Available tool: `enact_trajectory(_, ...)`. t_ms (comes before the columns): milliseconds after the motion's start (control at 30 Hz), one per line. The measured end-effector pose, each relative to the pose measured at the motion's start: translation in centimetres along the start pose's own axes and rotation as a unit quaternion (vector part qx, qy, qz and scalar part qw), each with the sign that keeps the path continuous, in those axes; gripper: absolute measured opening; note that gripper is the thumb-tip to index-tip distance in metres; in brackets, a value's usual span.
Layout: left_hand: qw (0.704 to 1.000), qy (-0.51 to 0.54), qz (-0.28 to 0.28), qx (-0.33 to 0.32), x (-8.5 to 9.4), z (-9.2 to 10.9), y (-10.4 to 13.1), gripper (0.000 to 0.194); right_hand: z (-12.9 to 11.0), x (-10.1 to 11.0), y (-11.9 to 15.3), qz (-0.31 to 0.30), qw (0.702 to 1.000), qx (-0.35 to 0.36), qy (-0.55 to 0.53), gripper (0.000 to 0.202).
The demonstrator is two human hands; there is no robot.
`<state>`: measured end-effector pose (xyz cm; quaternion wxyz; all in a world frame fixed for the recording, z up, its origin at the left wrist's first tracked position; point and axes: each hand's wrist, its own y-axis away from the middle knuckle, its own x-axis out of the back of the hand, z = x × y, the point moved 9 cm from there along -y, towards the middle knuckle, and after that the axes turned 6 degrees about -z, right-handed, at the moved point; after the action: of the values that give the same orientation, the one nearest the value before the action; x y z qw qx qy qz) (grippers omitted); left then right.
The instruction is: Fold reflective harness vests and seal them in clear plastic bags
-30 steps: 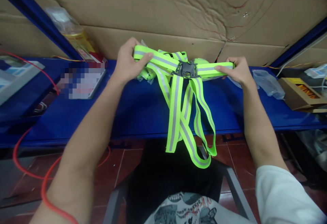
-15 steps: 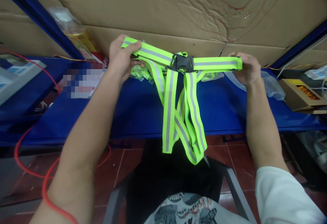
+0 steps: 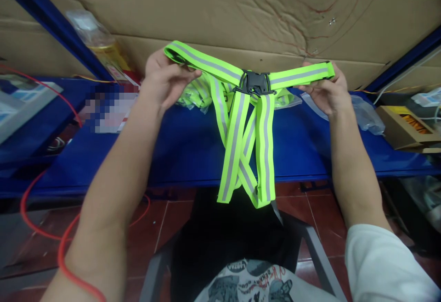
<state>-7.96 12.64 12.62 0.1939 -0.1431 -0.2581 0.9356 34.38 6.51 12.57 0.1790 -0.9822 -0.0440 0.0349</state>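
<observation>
A neon-yellow reflective vest (image 3: 236,141) made of elastic straps with grey stripes hangs between my hands, over the blue table's front edge. Its black buckle (image 3: 257,83) sits fastened in the middle of the waist strap. My left hand (image 3: 167,79) grips the looped left end of that strap, thumb pointing right. On the other side, my right hand (image 3: 327,88) holds the strap's right end, with fingers beneath and behind it. Several straps droop from the buckle and cross lower down. Behind the vest lie more neon straps (image 3: 195,93) in clear plastic bags.
The blue table (image 3: 193,155) runs across the view before a cardboard wall. A bottle with a yellow label (image 3: 103,49) stands at the back left, papers (image 3: 113,111) nearby. Right are a clear plastic bag (image 3: 367,114) and an open cardboard box (image 3: 406,127). A red hose (image 3: 65,242) loops at lower left.
The buckle has shifted slightly right. My left hand has turned, its fingers now below the strap loop, and the strap's right end has risen. The hanging straps have swung and straightened.
</observation>
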Motion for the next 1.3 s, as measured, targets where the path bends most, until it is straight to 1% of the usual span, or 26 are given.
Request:
enact_trajectory(100, 0.999, -0.027, 0.018, 0.012, 0.7, -0.5, -0.2, 0.052, -0.1, 0.0, -0.1, 0.004, 1.0, 0.015, -0.009, 0.045)
enact_trajectory(200, 0.999, -0.02, 0.032, 0.011, 1.3, -0.5, -0.4, 0.051, -0.4, -0.2, 0.0, -0.004, 1.0, 0.019, -0.02, 0.038)
enact_trajectory(300, 0.998, 0.018, 0.056, 0.021, 1.0, 0.2, -0.1, 0.053, -0.8, -0.7, 0.0, -0.019, 0.999, 0.013, -0.039, 0.04)
enact_trajectory(367, 0.996, 0.049, 0.067, 0.033, -0.2, 0.7, 0.4, 0.046, -1.1, -1.1, 0.1, -0.021, 0.998, 0.021, -0.05, 0.034)
enact_trajectory(433, 0.996, 0.069, 0.038, 0.041, -2.3, 1.4, 0.9, 0.036, -1.4, -1.5, 0.2, -0.01, 0.997, 0.039, -0.061, 0.026)
enact_trajectory(467, 0.996, 0.078, 0.022, 0.035, -3.3, 1.9, 1.2, 0.032, -1.4, -1.7, 0.2, -0.005, 0.997, 0.042, -0.066, 0.024)
enact_trajectory(533, 0.996, 0.088, -0.006, 0.018, -5.0, 2.5, 1.7, 0.031, -1.0, -2.2, 0.2, 0.002, 0.997, 0.036, -0.068, 0.024)
enact_trajectory(600, 0.996, 0.084, -0.02, 0.014, -6.0, 2.6, 2.0, 0.036, -0.4, -2.7, 0.2, 0.01, 0.998, 0.022, -0.053, 0.032)
enact_trajectory(700, 0.998, 0.051, -0.026, 0.028, -6.7, 2.2, 2.1, 0.044, 0.6, -3.4, 0.1, 0.016, 1.0, 0.001, -0.025, 0.048)
enact_trajectory(800, 0.999, 0.026, -0.011, 0.033, -6.9, 2.1, 2.0, 0.055, 2.0, -4.2, -0.1, 0.004, 0.999, -0.034, 0.027, 0.059)
enact_trajectory(867, 0.999, 0.022, 0.002, 0.026, -7.2, 2.3, 1.9, 0.06, 2.8, -4.8, -0.1, -0.006, 0.995, -0.056, 0.076, 0.066)
enact_trajectory(933, 0.999, 0.028, 0.001, 0.016, -7.8, 2.3, 2.0, 0.063, 3.3, -5.7, 0.1, -0.024, 0.993, -0.068, 0.098, 0.072)
enact_trajectory(1067, 0.996, 0.056, -0.052, 0.046, -10.0, 1.5, 2.7, 0.064, 3.6, -8.3, 0.9, -0.064, 0.992, -0.072, 0.078, 0.078)
enact_trajectory(1133, 0.995, 0.025, -0.07, 0.07, -10.9, 0.8, 3.3, 0.059, 4.0, -9.4, 1.3, -0.079, 0.992, -0.082, 0.057, 0.081)
enact_trajectory(1233, 0.991, -0.058, -0.072, 0.102, -11.2, -0.7, 3.8, 0.051, 4.5, -10.7, 1.6, -0.095, 0.991, -0.091, 0.012, 0.082)
enact_trajectory(1300, 0.988, -0.081, -0.069, 0.109, -11.1, -1.6, 3.9, 0.048, 4.6, -11.3, 1.8, -0.104, 0.991, -0.086, -0.006, 0.081)
